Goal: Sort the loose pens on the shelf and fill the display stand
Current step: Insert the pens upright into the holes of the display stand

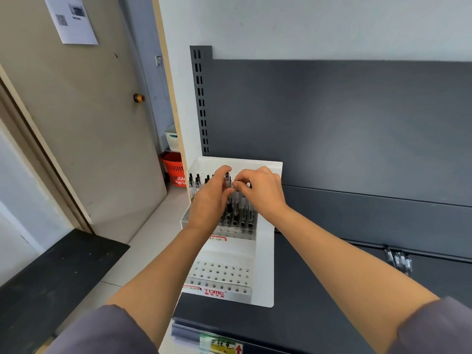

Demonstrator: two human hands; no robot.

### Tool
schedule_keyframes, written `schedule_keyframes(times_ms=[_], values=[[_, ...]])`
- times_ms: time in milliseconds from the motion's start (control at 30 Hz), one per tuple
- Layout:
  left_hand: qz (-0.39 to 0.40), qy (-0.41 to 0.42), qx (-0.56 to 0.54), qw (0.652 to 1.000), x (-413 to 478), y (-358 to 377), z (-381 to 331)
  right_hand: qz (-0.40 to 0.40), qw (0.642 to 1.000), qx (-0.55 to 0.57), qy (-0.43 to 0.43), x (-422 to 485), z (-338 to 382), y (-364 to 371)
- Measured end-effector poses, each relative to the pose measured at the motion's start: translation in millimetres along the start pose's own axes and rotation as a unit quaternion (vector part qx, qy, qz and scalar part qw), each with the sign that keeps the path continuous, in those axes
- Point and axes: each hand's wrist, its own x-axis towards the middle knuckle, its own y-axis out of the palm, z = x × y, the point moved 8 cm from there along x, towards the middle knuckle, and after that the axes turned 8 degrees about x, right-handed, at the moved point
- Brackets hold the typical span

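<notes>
A white tiered display stand [265, 264] sits at the left end of the dark shelf [332, 315]. Its upper rows hold several clear pens with black caps [195, 183]; the lower rows of holes [219, 274] stand bare. My left hand [209, 200] grips a bundle of pens [238, 210] upright over the stand's middle rows. My right hand [260, 191] pinches the top of one pen [227, 178] in that bundle. A few loose pens [401, 260] lie on the shelf at the far right.
The shelf's grey back panel [357, 123] rises behind the stand. A door [76, 123] stands open on the left, with an orange basket [176, 172] and a white basket [172, 139] on the floor behind it. A dark low surface [51, 277] lies at lower left.
</notes>
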Motion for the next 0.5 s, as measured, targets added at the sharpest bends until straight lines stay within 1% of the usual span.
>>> schedule_keyframes(times_ms=[167, 267, 400, 500], values=[[0.032, 0.005, 0.020, 0.999, -8, 6, 4, -0.007, 1.000, 0.013, 0.002, 0, -1, 0], [0.042, -0.013, 0.021, 0.999, -19, 10, 13, -0.007, 1.000, 0.011, 0.002, -2, -1, -1], [0.014, -0.048, -0.026, 0.998, -19, 6, 19, 0.006, 1.000, -0.022, 0.004, -3, -2, 1], [-0.004, -0.051, -0.013, 0.999, -10, 2, 16, 0.018, 0.999, -0.041, -0.003, -3, 1, 3]])
